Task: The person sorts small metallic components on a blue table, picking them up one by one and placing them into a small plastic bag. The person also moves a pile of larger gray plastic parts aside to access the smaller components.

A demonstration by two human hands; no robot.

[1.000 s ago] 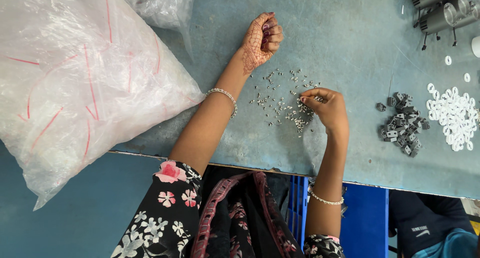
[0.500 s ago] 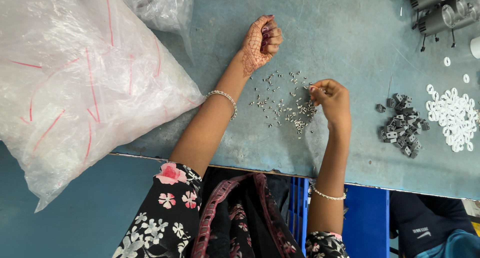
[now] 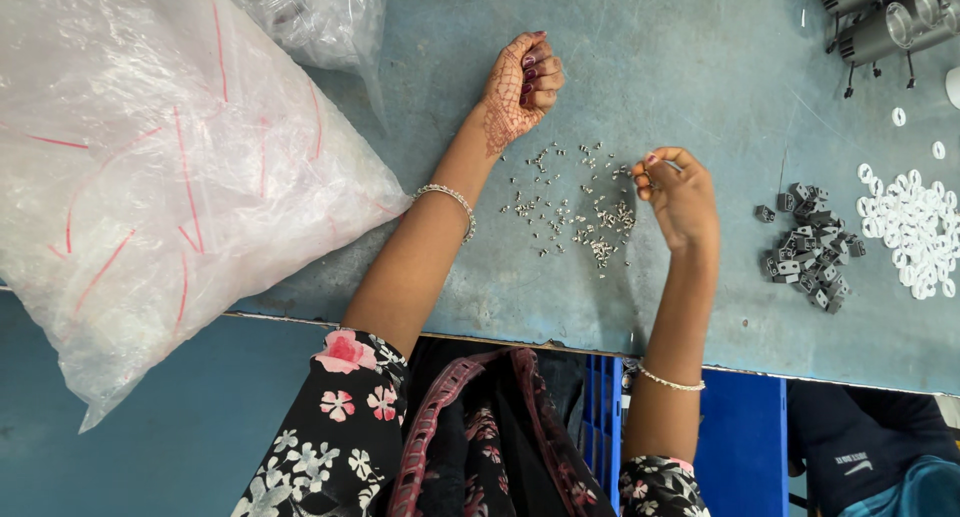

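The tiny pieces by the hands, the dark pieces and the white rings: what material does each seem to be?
Tiny pieces: probably metal; silvery, with small glints.
Dark pieces: likely moulded plastic; matte dark grey, blocky shapes.
White rings: perhaps plastic or rubber; plain matte white, so this remains unsure.

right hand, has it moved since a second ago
Yes. The right hand has lifted off the scattered small metal parts, shifting up the table away from its near edge.
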